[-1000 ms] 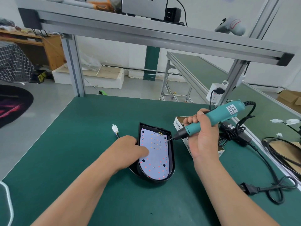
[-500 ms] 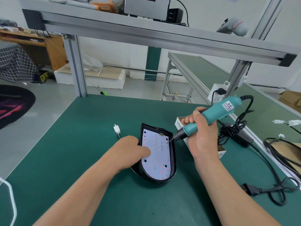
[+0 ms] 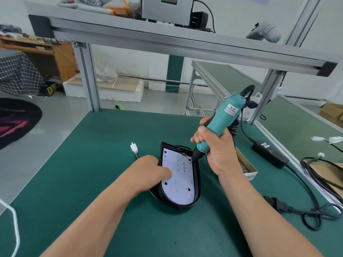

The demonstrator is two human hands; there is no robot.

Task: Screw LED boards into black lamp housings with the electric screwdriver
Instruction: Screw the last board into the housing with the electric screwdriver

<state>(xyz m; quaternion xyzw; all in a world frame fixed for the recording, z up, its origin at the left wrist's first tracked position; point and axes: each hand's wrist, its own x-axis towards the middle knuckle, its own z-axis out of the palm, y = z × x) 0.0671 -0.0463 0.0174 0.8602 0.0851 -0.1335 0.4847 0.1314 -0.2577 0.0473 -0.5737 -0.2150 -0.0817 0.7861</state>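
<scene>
A black lamp housing [image 3: 197, 184] lies on the green table [image 3: 92, 182] with a white LED board [image 3: 179, 184] seated inside it. My left hand [image 3: 150, 173] rests on the housing's left edge, its fingers pressing on the board. My right hand [image 3: 217, 149] grips the teal electric screwdriver [image 3: 220, 123], held steeply. Its black tip touches the board's upper right corner [image 3: 191, 160]. A white connector [image 3: 134, 147] on a wire lies left of the housing.
A small cardboard box of screws [image 3: 246, 167] sits behind my right wrist. A black power adapter [image 3: 269, 153] and coiled cables [image 3: 315, 210] lie to the right. An aluminium frame post [image 3: 87, 78] and overhead shelf [image 3: 167, 39] stand beyond the table.
My right hand has tipped the screwdriver from a low slant to nearly upright and brought its tip down onto the board's upper right corner. My left hand has stayed on the board.
</scene>
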